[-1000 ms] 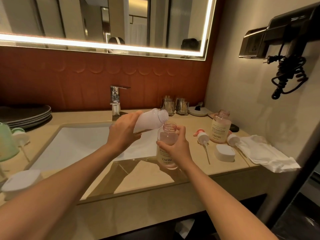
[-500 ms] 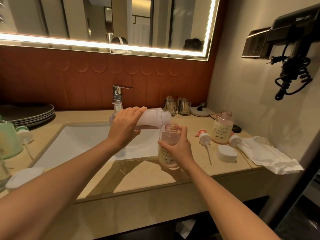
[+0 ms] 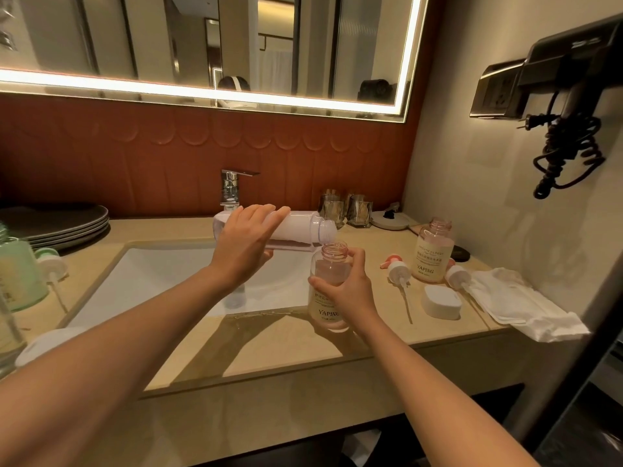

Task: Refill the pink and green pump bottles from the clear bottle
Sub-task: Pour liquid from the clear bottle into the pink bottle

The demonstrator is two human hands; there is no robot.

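My left hand [image 3: 244,246] grips the clear bottle [image 3: 303,230], which lies almost level over the sink with its open mouth just above the neck of a pink bottle [image 3: 328,288]. My right hand [image 3: 350,291] holds that uncapped pink bottle upright on the counter's front edge. A second uncapped pink bottle [image 3: 433,252] stands further right, with two pink pump heads [image 3: 397,273] [image 3: 456,274] lying beside it. A green bottle [image 3: 20,276] stands at the far left with its pump head [image 3: 50,264] next to it.
The white sink basin [image 3: 161,281] and chrome tap [image 3: 231,190] sit in the middle. Dark plates [image 3: 57,224] are stacked back left. Two glass tumblers [image 3: 344,207], a white cap [image 3: 441,301], a white cloth [image 3: 519,305] and a wall hair dryer [image 3: 566,96] lie to the right.
My left hand has tipped the clear bottle from a raised slant down to nearly level, bringing its mouth over the pink bottle's neck. My right hand has kept the pink bottle still.
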